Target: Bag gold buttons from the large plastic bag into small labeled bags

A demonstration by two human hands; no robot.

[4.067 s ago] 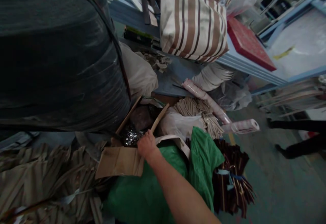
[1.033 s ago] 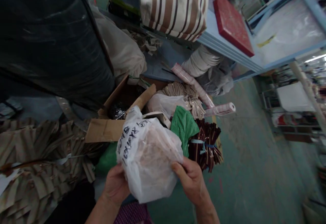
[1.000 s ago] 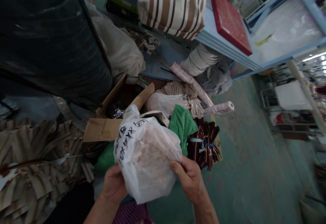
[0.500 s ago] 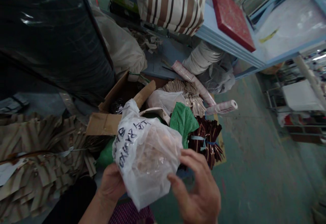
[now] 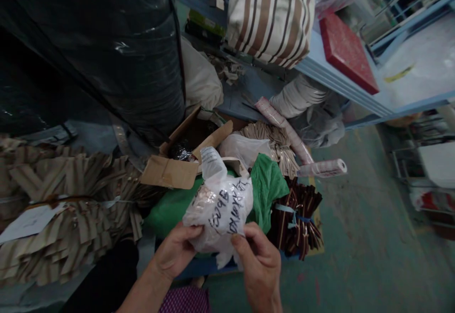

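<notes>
Between my hands is a white plastic bag [image 5: 222, 208] with black handwriting across its front and something pale inside. My left hand [image 5: 179, 249] grips its lower left side, thumb on top. At the lower right edge my right hand [image 5: 259, 261] pinches the plastic between thumb and fingers. Just beyond the bag, a green sack [image 5: 174, 211] lies to the left and a green cloth-like bag end [image 5: 267, 187] rises to the right. An open cardboard box [image 5: 170, 173] stands behind, with shiny dark plastic in it.
Bundles of beige strips [image 5: 81, 213] fill the left. Dark red strips [image 5: 298, 213], tied with blue bands, lie right, near patterned rolls [image 5: 323, 167]. A large black wrapped roll [image 5: 142, 52] stands behind left. A striped cushion [image 5: 270, 16] and red block [image 5: 348, 52] sit on blue shelving.
The bag has been turned so its writing faces up, and it looks more bunched. My right hand, open beside it before, now pinches its edge. The view has shifted left.
</notes>
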